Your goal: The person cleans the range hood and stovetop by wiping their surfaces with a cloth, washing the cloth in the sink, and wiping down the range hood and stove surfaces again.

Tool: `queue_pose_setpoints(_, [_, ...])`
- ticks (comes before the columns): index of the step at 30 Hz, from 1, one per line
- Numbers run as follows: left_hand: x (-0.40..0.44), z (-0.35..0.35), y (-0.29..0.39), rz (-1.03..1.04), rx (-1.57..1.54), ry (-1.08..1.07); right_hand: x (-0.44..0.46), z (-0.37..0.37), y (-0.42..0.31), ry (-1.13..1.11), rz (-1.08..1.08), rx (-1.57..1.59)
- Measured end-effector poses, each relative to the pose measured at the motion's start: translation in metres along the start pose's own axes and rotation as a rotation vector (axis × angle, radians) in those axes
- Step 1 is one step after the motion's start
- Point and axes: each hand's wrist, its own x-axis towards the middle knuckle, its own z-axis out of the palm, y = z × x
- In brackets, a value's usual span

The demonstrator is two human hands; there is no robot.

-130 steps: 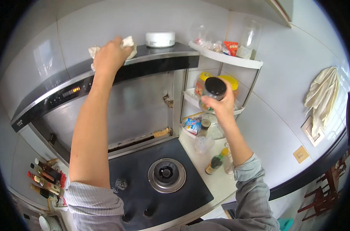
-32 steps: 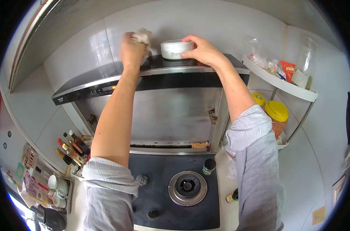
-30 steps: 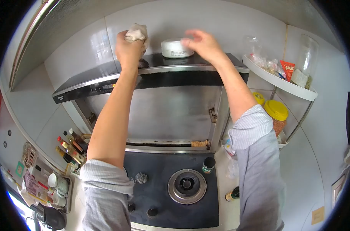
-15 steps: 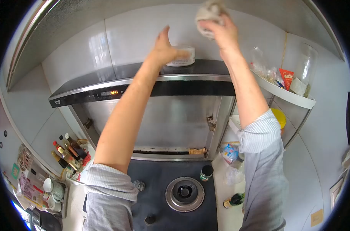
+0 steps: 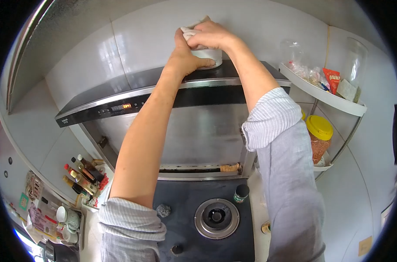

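On the black range hood [image 5: 248,70] sits a white container [image 5: 216,55], its left side clasped by the left hand [image 5: 183,57]. The right hand [image 5: 212,36] grips a bunched cloth [image 5: 189,33] at the container's top.

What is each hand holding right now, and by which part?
Left hand: the white container, held around its side. Right hand: the cloth, bunched at the container's top; exact grip partly hidden.

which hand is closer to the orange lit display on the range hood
Left. The left hand is above and right of the display, gripping the white round container; the right hand is higher and farther right, holding the cloth at the container's top.
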Motion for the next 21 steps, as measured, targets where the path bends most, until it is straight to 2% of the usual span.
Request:
queue_pose_setpoints(3, [0.003, 0.002, -0.006, 0.029, -0.095, -0.004, -0.02, -0.019, -0.013, -0.104, 0.026, 0.178])
queue_pose_setpoints(7, [0.015, 0.005, -0.021, 0.17, -0.095, -0.031, -0.039, -0.035, -0.014, -0.042, 0.001, 0.192])
queue_pose_setpoints(10, [0.004, 0.006, -0.013, 0.045, 0.15, 0.037, -0.065, -0.056, 0.002, -0.047, 0.087, 0.064])
queue_pose_setpoints(11, [-0.003, 0.005, 0.002, -0.048, 0.336, 0.02, -0.077, -0.057, 0.018, -0.034, 0.118, 0.033])
queue_pose_setpoints(12, [-0.004, 0.005, 0.007, -0.094, 0.391, 0.012, -0.092, -0.052, 0.034, -0.05, 0.019, 0.076])
queue_pose_setpoints(13, [-0.004, 0.005, 0.01, -0.141, 0.447, 0.001, -0.103, -0.051, 0.033, -0.23, -0.042, -0.056])
queue_pose_setpoints(14, [-0.005, 0.006, 0.013, -0.186, 0.501, -0.012, -0.113, -0.052, 0.033, -0.214, 0.045, -0.07])
queue_pose_setpoints(19, [-0.003, 0.007, 0.005, -0.257, 0.585, 0.071, -0.069, -0.042, 0.041, -0.436, 0.104, -0.233])
queue_pose_setpoints(21, [-0.001, 0.007, -0.002, -0.254, 0.605, 0.092, -0.059, -0.029, 0.046, -0.324, 0.131, -0.388])
